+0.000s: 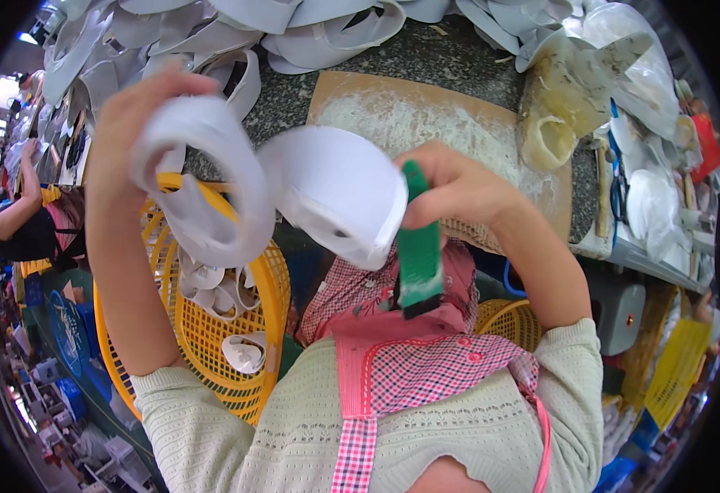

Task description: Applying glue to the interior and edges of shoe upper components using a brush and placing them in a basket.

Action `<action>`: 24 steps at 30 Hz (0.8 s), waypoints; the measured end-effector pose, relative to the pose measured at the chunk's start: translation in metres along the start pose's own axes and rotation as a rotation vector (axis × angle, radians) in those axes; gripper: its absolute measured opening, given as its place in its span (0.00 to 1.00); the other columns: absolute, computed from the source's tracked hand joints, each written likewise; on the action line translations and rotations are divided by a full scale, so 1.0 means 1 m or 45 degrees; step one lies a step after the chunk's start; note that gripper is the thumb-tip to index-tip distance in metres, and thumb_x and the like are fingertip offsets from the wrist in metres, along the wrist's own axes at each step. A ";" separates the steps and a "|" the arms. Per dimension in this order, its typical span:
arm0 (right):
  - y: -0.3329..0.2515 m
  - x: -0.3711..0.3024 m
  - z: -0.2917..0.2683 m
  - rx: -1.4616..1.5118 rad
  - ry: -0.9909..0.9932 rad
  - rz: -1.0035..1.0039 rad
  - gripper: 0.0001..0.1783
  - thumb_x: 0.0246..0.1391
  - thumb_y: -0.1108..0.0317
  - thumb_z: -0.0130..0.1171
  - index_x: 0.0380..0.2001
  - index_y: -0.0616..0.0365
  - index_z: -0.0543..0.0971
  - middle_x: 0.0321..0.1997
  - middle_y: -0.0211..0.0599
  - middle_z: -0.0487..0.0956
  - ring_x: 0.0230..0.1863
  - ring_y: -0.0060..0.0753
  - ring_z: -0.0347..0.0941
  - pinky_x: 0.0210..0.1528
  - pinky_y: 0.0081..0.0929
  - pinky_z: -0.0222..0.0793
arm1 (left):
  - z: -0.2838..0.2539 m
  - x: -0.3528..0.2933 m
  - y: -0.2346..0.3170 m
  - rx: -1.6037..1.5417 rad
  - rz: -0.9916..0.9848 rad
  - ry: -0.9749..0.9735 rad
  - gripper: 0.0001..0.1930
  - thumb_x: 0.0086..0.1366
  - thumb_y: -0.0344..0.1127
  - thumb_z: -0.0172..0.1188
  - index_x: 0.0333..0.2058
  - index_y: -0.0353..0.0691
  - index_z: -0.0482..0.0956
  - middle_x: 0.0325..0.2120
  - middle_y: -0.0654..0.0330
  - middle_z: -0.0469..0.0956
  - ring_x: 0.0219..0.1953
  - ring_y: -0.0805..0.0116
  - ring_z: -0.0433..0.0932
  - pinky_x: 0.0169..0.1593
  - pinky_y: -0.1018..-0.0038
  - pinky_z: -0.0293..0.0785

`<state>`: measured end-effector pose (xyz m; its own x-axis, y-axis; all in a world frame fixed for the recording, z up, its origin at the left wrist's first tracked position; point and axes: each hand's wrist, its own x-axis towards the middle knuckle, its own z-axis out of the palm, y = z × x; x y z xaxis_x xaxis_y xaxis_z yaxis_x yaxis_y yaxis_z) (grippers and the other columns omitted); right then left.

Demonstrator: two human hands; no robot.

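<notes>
My left hand (142, 107) is raised at the left, its fingers closed on a white shoe upper (249, 185) that is blurred by motion. Beside that piece, a second rounded white shoe upper (343, 177) hangs between my hands. The two overlap, and I cannot tell whether they are joined. Closed around a flat green brush (420, 246) with a dark lower end, my right hand (459, 185) also meets the edge of the second upper; whether it grips that edge too is hidden. Below lies my pink checked apron (426, 374).
White shoe uppers (335, 37) pile along the far side of the dark speckled table. A glue-smeared board (426, 115) lies before me, a crusted yellowish container (553, 115) to its right. A yellow basket (274, 329) with white pieces stands left. Another person (27, 214) works far left.
</notes>
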<state>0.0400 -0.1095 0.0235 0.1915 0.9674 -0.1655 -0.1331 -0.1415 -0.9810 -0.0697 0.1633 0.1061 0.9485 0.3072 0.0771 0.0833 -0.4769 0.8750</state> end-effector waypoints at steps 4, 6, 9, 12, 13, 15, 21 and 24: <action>0.005 -0.034 -0.048 0.501 0.262 -0.277 0.14 0.37 0.73 0.53 0.32 0.66 0.72 0.24 0.35 0.74 0.21 0.24 0.72 0.21 0.17 0.68 | -0.078 -0.034 -0.108 -1.112 -0.148 0.203 0.23 0.59 0.44 0.47 0.49 0.37 0.64 0.38 0.60 0.72 0.34 0.70 0.73 0.41 0.74 0.69; 0.004 -0.046 -0.059 0.774 0.297 -0.405 0.15 0.37 0.72 0.52 0.32 0.68 0.71 0.27 0.39 0.74 0.24 0.28 0.73 0.26 0.21 0.71 | -0.093 -0.090 -0.181 -0.957 -0.318 0.642 0.22 0.58 0.42 0.49 0.49 0.37 0.64 0.42 0.58 0.71 0.41 0.65 0.71 0.47 0.70 0.67; 0.032 -0.045 -0.069 0.935 0.269 -0.479 0.16 0.38 0.72 0.51 0.34 0.69 0.70 0.27 0.41 0.75 0.26 0.30 0.74 0.30 0.24 0.72 | -0.075 -0.134 -0.206 1.592 -0.509 0.804 0.14 0.55 0.33 0.54 0.40 0.35 0.72 0.40 0.53 0.72 0.42 0.58 0.71 0.46 0.68 0.65; 0.044 -0.037 -0.058 0.959 0.328 -0.495 0.17 0.38 0.71 0.51 0.35 0.68 0.70 0.28 0.41 0.75 0.27 0.31 0.74 0.30 0.24 0.72 | -0.006 -0.092 -0.101 1.010 0.258 0.977 0.08 0.54 0.27 0.53 0.35 0.34 0.74 0.32 0.56 0.75 0.35 0.65 0.73 0.40 0.73 0.68; 0.043 -0.035 -0.056 0.935 0.419 -0.497 0.17 0.38 0.72 0.51 0.35 0.68 0.70 0.29 0.41 0.75 0.27 0.31 0.74 0.30 0.24 0.72 | 0.033 -0.076 -0.067 0.211 0.027 0.785 0.07 0.56 0.27 0.52 0.33 0.33 0.75 0.30 0.60 0.76 0.34 0.73 0.73 0.38 0.77 0.67; 0.030 -0.035 -0.039 0.909 0.383 -0.510 0.17 0.37 0.73 0.51 0.35 0.68 0.70 0.30 0.41 0.75 0.27 0.29 0.73 0.30 0.22 0.71 | 0.090 -0.046 -0.030 0.051 0.243 0.168 0.06 0.55 0.30 0.54 0.30 0.35 0.76 0.29 0.63 0.75 0.30 0.78 0.70 0.35 0.81 0.67; 0.030 -0.052 -0.006 0.199 0.697 -0.271 0.13 0.38 0.74 0.55 0.32 0.63 0.75 0.23 0.31 0.75 0.26 0.19 0.71 0.28 0.18 0.67 | 0.155 -0.003 0.038 -0.479 0.222 -0.223 0.15 0.54 0.32 0.57 0.41 0.37 0.70 0.29 0.60 0.75 0.30 0.77 0.71 0.33 0.82 0.68; 0.044 -0.071 -0.008 0.219 0.782 -0.350 0.14 0.39 0.73 0.53 0.34 0.63 0.74 0.22 0.29 0.74 0.23 0.17 0.69 0.25 0.16 0.65 | 0.187 0.002 0.057 -0.682 0.141 -0.591 0.16 0.55 0.31 0.56 0.43 0.37 0.68 0.29 0.59 0.75 0.30 0.78 0.71 0.32 0.82 0.68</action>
<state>0.0285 -0.1862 -0.0083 0.7491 0.6623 0.0091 -0.1438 0.1761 -0.9738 -0.0061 -0.0177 0.0668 0.9848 -0.1584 0.0716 -0.0692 0.0211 0.9974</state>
